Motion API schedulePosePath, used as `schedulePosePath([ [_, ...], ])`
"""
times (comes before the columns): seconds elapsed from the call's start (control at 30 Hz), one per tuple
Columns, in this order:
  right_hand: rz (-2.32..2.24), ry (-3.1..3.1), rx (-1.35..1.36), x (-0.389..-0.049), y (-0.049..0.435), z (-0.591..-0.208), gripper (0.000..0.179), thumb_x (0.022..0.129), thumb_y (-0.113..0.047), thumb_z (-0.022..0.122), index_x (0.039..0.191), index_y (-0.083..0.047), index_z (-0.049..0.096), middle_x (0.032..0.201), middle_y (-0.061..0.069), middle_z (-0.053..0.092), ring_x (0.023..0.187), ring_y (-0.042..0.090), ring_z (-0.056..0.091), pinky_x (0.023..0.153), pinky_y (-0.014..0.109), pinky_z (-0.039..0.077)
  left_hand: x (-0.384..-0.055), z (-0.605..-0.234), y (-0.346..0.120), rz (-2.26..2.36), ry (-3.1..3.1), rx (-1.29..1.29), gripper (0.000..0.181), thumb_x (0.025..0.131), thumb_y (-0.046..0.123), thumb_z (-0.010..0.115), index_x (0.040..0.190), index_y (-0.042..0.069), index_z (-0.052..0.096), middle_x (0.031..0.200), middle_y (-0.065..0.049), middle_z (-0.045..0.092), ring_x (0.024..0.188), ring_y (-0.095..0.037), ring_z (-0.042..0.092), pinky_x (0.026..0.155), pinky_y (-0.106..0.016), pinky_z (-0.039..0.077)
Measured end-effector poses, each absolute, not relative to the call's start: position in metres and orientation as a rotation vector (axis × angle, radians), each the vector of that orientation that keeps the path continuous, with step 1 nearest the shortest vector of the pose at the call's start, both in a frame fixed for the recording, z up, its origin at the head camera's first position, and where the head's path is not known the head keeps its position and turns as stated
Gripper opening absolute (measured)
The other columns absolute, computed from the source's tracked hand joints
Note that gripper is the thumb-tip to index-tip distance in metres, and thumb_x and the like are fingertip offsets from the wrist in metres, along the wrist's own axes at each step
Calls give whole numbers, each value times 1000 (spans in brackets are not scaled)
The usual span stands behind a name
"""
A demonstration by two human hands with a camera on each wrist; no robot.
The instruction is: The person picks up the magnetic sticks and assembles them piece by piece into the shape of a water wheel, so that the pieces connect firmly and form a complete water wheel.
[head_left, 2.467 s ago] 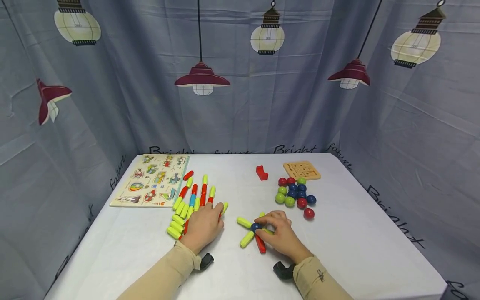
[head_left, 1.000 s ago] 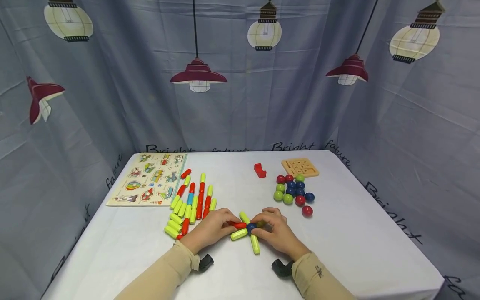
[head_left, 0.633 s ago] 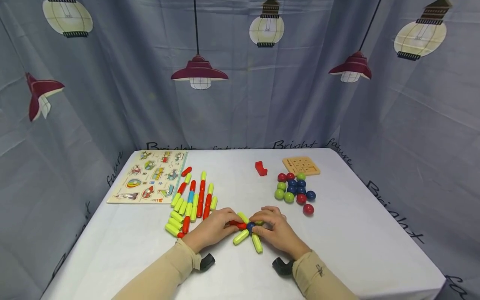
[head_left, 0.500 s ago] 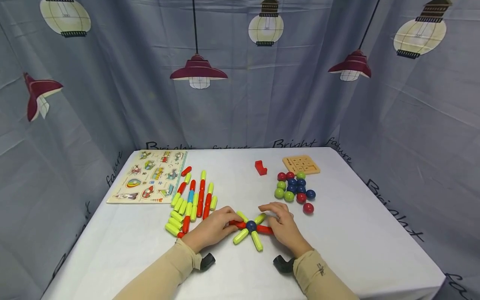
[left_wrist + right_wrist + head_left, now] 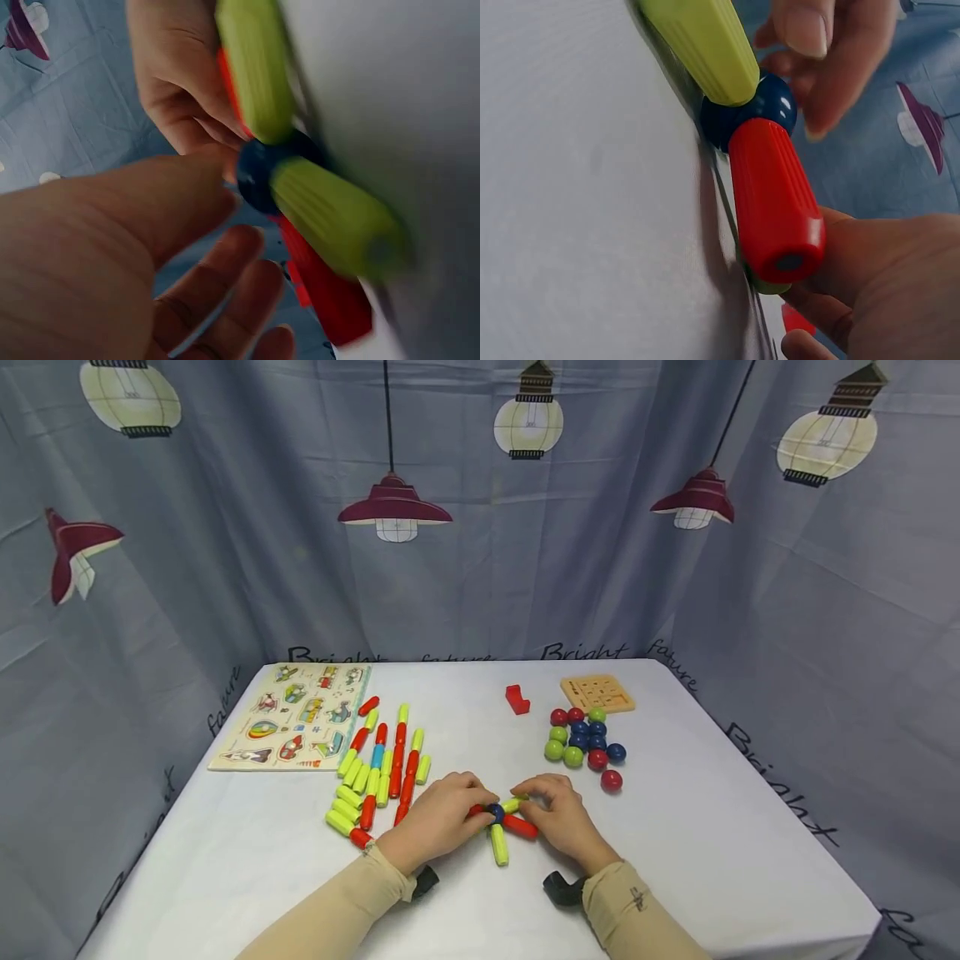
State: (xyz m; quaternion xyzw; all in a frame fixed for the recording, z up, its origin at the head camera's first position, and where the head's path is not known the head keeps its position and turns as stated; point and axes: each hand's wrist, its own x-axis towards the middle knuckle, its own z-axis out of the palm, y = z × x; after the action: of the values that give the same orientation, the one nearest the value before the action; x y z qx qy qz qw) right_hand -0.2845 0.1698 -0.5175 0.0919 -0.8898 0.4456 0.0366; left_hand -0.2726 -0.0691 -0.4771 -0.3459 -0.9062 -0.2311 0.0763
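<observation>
A blue ball [image 5: 495, 812] with sticks around it, like a star, lies on the table between the hands. My left hand [image 5: 444, 820] reaches over its left side, thumb and fingers apart beside the ball; it partly covers a red stick [image 5: 476, 810]. With thumb and forefinger my right hand [image 5: 561, 820] pinches the far yellow-green stick [image 5: 513, 804]. Nearer me are another red stick [image 5: 521, 827] and a yellow-green stick [image 5: 499, 847]. A further yellow-green stick [image 5: 337, 217], under my left hand, shows in the left wrist view.
Left of the star lie rows of yellow-green, red and light-blue sticks [image 5: 397, 764]. Beyond them is a picture puzzle board [image 5: 247, 766]. Red, green and blue balls [image 5: 577, 741] cluster at right, near a small wooden board [image 5: 597, 692]. A red angled block [image 5: 517, 699] lies at the back.
My left hand has shifted from the left red stick towards the ball. The star has turned slightly clockwise. My right hand has closed in on the far yellow-green stick.
</observation>
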Motion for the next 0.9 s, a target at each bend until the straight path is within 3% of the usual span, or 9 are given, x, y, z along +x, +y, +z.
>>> schedulePosePath([
  [0.1, 1297, -2643, 300, -285, 175, -519, 24, 90, -9, 76, 105, -28, 77, 117, -7, 70, 127, 24, 52, 110, 58, 38, -274, -476, -55, -704, -2739, -1036, 23, 95, 29, 77, 115, 17, 79, 102, 6, 69, 90, -8, 57, 76, -21, 49],
  [0.2, 1181, -2436, 180, -286, 187, -516, 20, 88, -4, 73, 104, -15, 78, 108, 4, 71, 108, 26, 60, 94, 47, 48, -277, -481, -51, -742, -2752, -991, 21, 93, 27, 78, 112, 17, 81, 100, 7, 70, 89, -7, 57, 77, -22, 50],
  [0.3, 1063, -2247, -138, -287, 210, -509, 21, 85, -1, 68, 105, -2, 73, 105, 16, 62, 97, 31, 57, 83, 43, 45, -278, -486, -51, -774, -2729, -955, 21, 93, 27, 78, 111, 17, 81, 100, 7, 71, 90, -9, 59, 78, -23, 51],
  [0.47, 1014, -2351, -467, -288, 236, -502, 33, 88, -7, 67, 118, 6, 65, 117, 26, 55, 110, 41, 52, 95, 54, 44, -281, -487, -55, -855, -2693, -941, 21, 94, 27, 77, 111, 14, 80, 99, 5, 70, 91, -11, 60, 79, -23, 53],
  [0.57, 1018, -2476, -446, -289, 242, -500, 35, 91, -11, 69, 121, 6, 64, 117, 28, 61, 112, 43, 55, 97, 57, 45, -282, -485, -53, -908, -2713, -921, 21, 94, 26, 78, 110, 13, 80, 97, 6, 68, 89, -9, 58, 77, -21, 53],
  [0.9, 1090, -2672, -335, -289, 228, -505, 40, 87, -26, 79, 119, -5, 66, 114, 18, 70, 105, 34, 62, 92, 48, 51, -277, -485, -53, -804, -2777, -867, 15, 95, 27, 77, 104, 15, 77, 93, 6, 61, 79, -6, 54, 71, -18, 52],
])
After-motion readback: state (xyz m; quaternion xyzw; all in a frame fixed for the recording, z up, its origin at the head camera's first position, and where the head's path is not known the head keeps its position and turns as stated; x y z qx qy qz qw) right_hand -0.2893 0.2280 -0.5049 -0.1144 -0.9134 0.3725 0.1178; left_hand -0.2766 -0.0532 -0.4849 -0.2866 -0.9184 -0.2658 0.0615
